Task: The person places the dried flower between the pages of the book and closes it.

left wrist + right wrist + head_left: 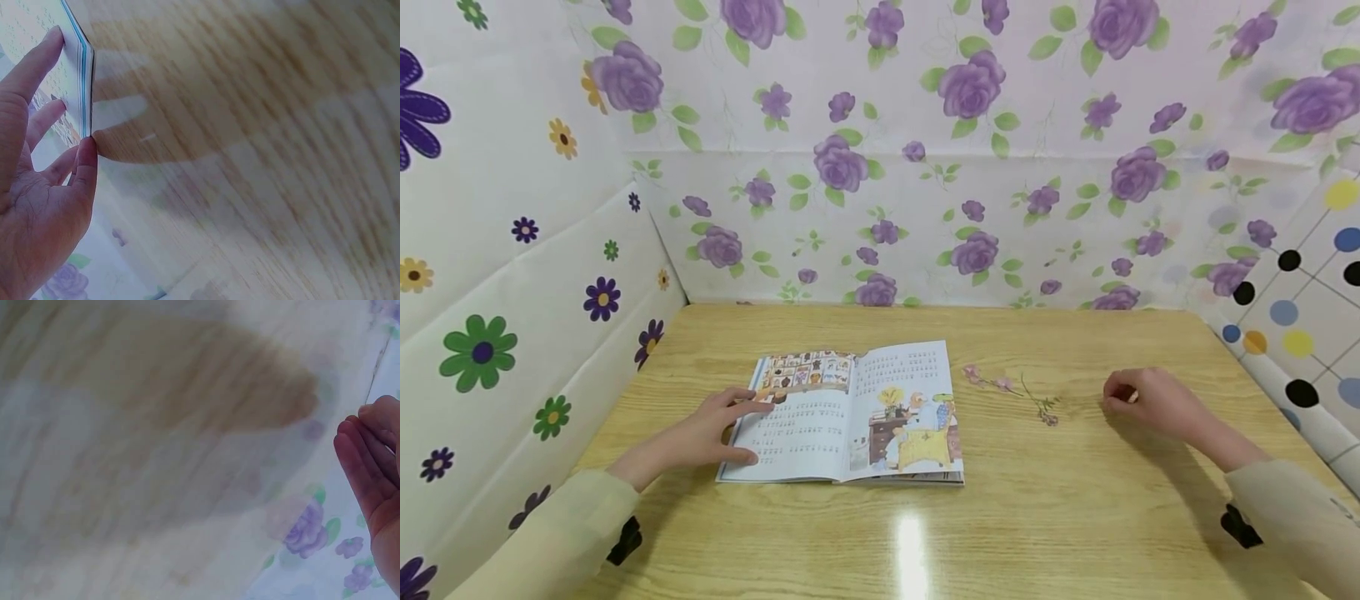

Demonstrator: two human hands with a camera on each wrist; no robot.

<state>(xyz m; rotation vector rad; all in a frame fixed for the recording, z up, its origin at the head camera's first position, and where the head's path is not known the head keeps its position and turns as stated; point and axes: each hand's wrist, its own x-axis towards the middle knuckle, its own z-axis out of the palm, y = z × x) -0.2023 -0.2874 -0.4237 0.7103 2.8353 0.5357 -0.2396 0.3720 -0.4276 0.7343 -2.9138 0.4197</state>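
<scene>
Wooden table (1037, 517); dried flower sprig (1015, 392) lying mid-table; floral-papered walls (925, 167) behind, dotted panel (1300, 325) at right.

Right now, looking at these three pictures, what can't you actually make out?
- Head view: the book's print is too small to read.
- Head view: the right hand is curled; whether it pinches something pale cannot be told.
- Left wrist view: the left hand touches the book's edge; the pages are cut off by the frame.
- Right wrist view: the table is blurred; only fingertips show.

Head view above; wrist views close on table (1075, 500).
</scene>
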